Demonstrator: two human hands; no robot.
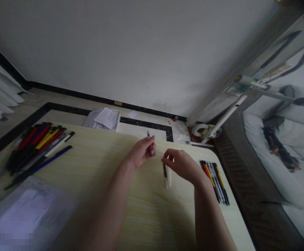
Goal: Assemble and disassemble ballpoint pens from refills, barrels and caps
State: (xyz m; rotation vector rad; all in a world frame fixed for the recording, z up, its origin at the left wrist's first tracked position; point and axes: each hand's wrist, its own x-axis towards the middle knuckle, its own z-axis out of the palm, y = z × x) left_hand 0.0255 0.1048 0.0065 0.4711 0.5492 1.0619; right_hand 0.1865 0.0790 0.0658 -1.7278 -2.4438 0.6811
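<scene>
My left hand [142,150] is closed around a slim pen [148,134], whose greyish tip points up past the thumb. To its right, the fingers of my right hand [183,164] are pinched at the top of a thin, clear pen-like piece [165,175] with a dark strip inside. A pale translucent strip [169,177] shows beside that piece; whether the two are joined I cannot tell. Just right of my right wrist, several pens [216,183] with black, yellow, red and clear parts lie side by side on the table [146,209].
A large heap of mixed pens [36,146] lies at the table's left. Nearer me is a clear plastic bag [28,212] with a pale paper in it. Beyond the far edge, a box of papers [106,118] stands on the floor. White exercise equipment [227,116] stands at right.
</scene>
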